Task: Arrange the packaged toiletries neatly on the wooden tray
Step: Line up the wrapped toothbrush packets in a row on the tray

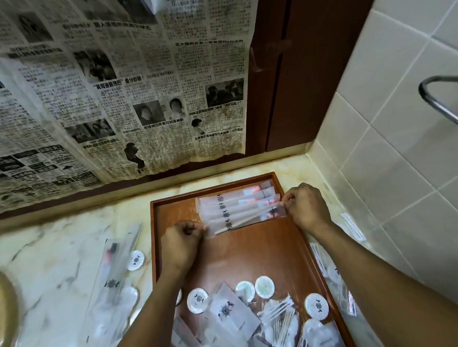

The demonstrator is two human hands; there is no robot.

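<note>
Marble counter (52, 237) carries wooden tray (254, 252), close to the tiled corner. Near end of tray: loose pile of packaged toiletries (239, 317), with sachets, cotton buds and round soaps. Far end: row of toothbrush packets (237, 201), side by side, overlapping. Left hand (182, 243) pinches left end of nearest packet (241, 222); right hand (305, 209) pinches its right end. More packets (113, 274) lie on counter left of tray.
</note>
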